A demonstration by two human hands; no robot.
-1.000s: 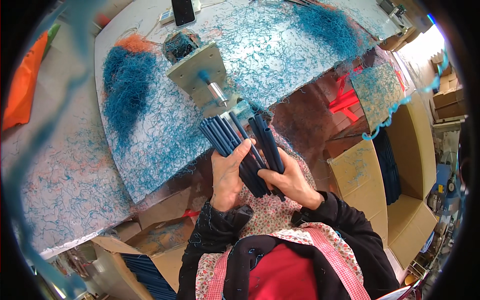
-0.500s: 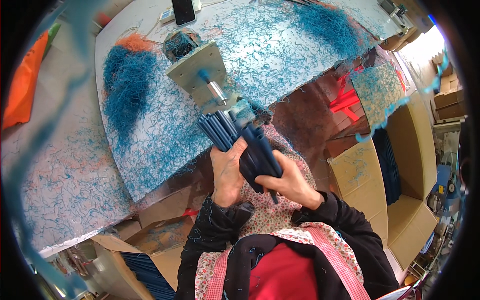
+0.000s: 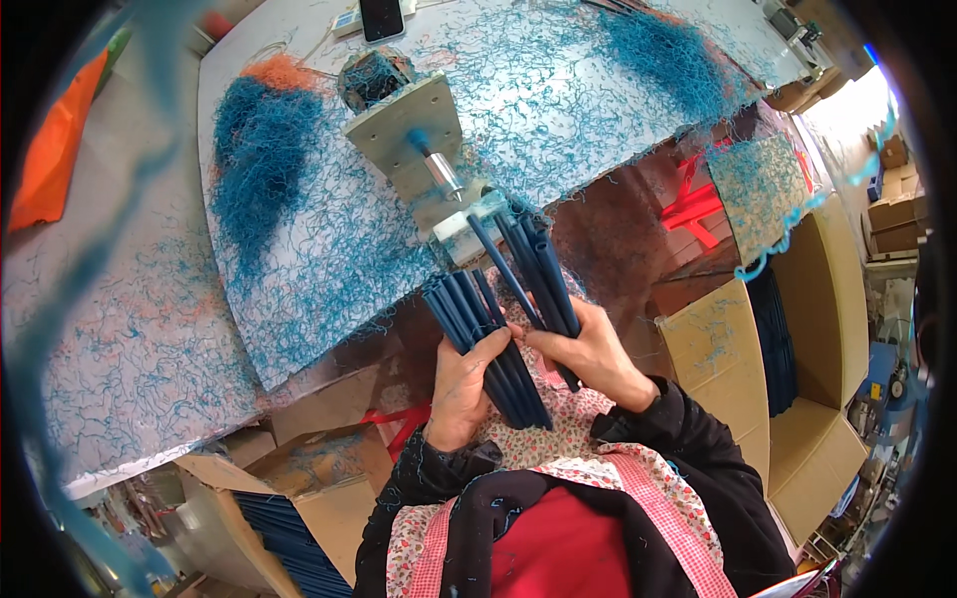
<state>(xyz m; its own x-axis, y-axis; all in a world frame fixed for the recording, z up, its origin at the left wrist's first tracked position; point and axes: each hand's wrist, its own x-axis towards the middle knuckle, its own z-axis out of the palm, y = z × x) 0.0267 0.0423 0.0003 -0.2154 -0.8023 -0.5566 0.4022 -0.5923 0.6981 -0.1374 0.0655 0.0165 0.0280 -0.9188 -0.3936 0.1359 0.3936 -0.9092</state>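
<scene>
My left hand (image 3: 464, 389) is closed round a bundle of dark blue tubes (image 3: 516, 389), held over my flowered apron at the table's edge. A second, smaller bundle of the same tubes (image 3: 543, 264) is gripped in my right hand (image 3: 600, 359). One single tube (image 3: 498, 261) slants out from my right fingers, its far end beside a pale block (image 3: 459, 231) on a small machine. Above that block, the machine's metal spindle (image 3: 443, 174) with a pointed tip sticks out from a drilled plate (image 3: 404, 125). My fingertips meet between the two bundles.
Curly blue shavings lie over the white table (image 3: 289, 339), with a heaped pile (image 3: 264, 164) at left and another (image 3: 668, 60) at far right. A phone (image 3: 382, 18) lies at the back. Cardboard boxes (image 3: 817, 289) with blue tubes stand at right and lower left (image 3: 239, 518).
The tubes, held together before, are now parted into two bundles, one per hand. My left hand has come lower and nearer to me. One tube now reaches out to the machine's block.
</scene>
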